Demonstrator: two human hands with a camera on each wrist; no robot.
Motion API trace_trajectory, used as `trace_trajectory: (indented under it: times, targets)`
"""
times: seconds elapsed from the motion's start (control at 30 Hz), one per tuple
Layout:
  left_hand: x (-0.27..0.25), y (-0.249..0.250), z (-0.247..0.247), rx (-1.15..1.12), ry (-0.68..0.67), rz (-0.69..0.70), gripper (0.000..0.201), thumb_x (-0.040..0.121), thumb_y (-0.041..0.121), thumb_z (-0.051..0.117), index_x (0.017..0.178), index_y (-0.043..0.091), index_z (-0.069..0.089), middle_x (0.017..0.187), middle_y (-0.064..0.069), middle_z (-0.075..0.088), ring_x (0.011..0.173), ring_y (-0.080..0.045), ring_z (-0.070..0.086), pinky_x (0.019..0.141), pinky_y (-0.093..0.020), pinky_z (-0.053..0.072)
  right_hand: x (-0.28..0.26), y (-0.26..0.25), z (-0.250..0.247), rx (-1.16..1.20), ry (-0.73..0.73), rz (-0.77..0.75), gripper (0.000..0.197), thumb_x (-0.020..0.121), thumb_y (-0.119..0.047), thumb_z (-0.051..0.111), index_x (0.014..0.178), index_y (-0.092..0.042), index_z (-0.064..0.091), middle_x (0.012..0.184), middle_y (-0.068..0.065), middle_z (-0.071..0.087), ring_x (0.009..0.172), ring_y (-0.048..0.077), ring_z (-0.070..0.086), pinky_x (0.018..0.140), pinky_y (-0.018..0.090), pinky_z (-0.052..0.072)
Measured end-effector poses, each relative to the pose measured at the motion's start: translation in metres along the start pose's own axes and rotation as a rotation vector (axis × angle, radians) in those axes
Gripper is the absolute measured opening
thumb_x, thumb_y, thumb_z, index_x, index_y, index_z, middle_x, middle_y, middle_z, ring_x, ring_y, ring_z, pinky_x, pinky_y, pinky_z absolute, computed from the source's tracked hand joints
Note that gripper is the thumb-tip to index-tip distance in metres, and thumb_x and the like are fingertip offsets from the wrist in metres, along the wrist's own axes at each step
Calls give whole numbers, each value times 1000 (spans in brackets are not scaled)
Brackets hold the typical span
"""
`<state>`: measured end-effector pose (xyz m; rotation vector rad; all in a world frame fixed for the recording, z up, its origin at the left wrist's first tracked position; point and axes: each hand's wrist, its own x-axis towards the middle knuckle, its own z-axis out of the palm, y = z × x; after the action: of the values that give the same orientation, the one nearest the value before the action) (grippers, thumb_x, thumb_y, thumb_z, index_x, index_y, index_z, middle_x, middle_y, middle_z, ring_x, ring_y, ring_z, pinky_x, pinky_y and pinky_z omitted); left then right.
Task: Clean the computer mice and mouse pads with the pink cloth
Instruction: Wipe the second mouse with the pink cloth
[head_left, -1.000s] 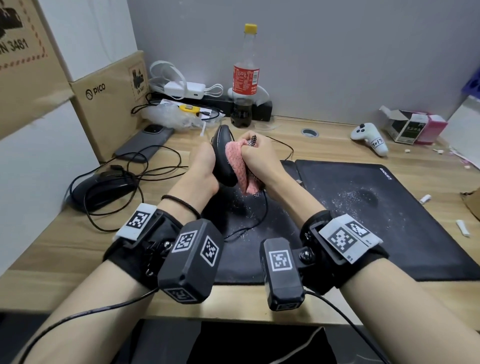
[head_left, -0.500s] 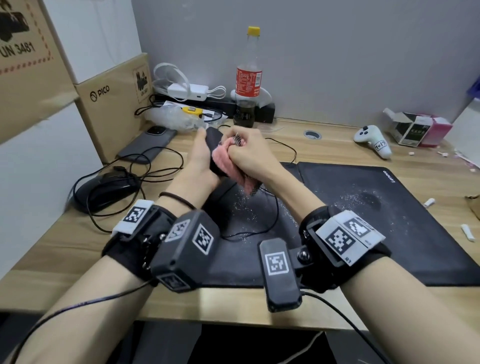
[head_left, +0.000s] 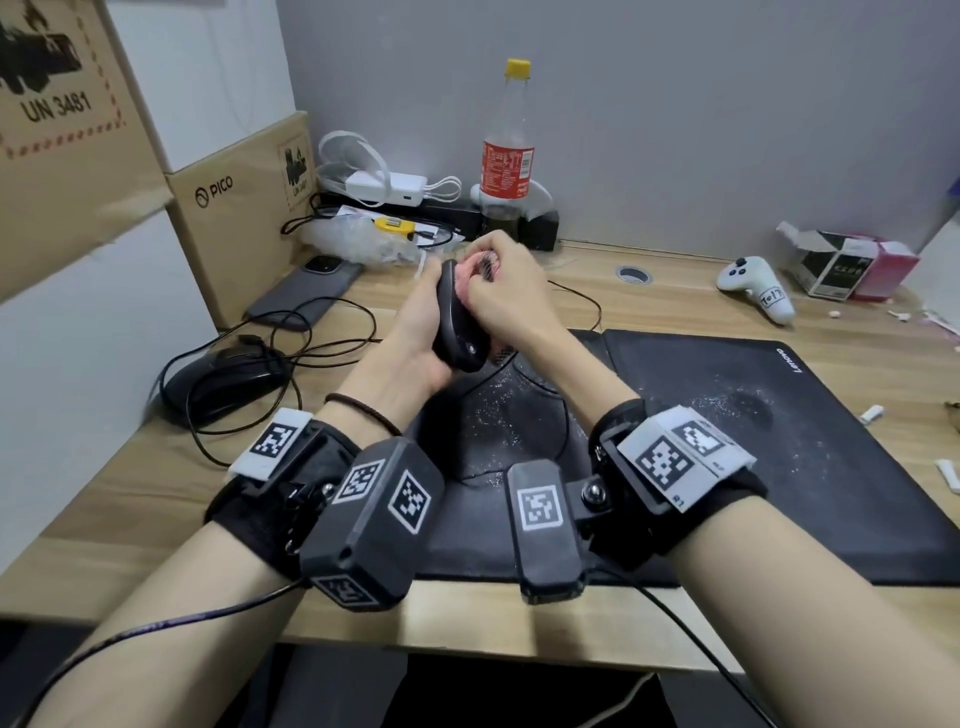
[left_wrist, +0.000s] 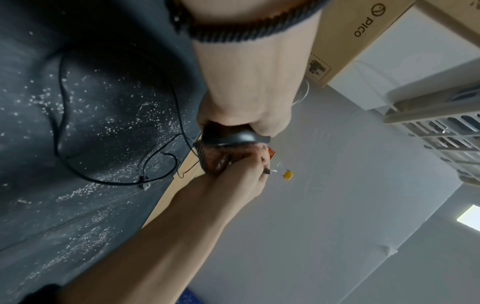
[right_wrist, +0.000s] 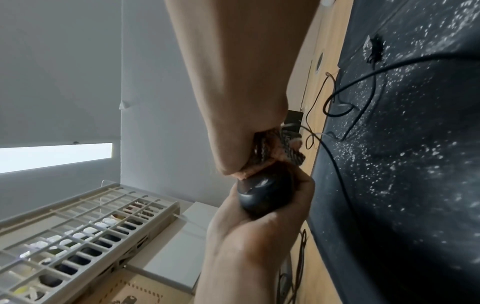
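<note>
Gripping one black mouse (head_left: 457, 325) above two speckled pads (head_left: 753, 441), the left hand (head_left: 415, 338) holds it edgewise; the right hand (head_left: 511, 291) clutches one pink cloth (right_wrist: 270, 156) against it. A second mouse (head_left: 223, 382) lies leftward.

black plastic mouse (head_left: 457, 332) has a smooth, slightly glossy shell. fuzzy pink cloth (right_wrist: 262, 164) looks woven. big black mouse pad (head_left: 753, 441) is matt fabric, speckled white. light wood-grain tabletop (head_left: 675, 291).

I read "PICO" on the cardboard box (head_left: 244, 208), "UN 3481" on the upper carton (head_left: 57, 109), "Lenovo" on the mouse pad (head_left: 790, 360).
</note>
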<state>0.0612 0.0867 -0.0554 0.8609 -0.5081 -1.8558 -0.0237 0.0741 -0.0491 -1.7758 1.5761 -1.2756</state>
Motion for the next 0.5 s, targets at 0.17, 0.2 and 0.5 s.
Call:
trace_trajectory:
  times: [0.17,0.2,0.5]
  targets:
    - [2,2,-7,-64,89,16,57,92,64,37,89,15,64,71,-6,71,58,-21,69,56,-32,58,-9,6,-5,-54,-240,-115,23,90,-13,57,112,-12,59,112,2,60,114,18,52,98,29,41]
    - [2,4,-7,-69,111,16,59,92,66,37,87,14,64,66,-7,70,54,-22,69,51,-35,57,-11,5,-9,-62,-253,-149,22,90,-15,59,112,-12,62,110,0,62,108,14,55,93,24,42]
    - [2,-1,-8,26,20,26,51,97,56,33,82,16,62,61,-3,67,46,-15,65,45,-21,52,-10,-2,-12,-104,-151,-194,9,85,-17,67,94,-20,68,93,-2,69,90,15,62,78,23,46]
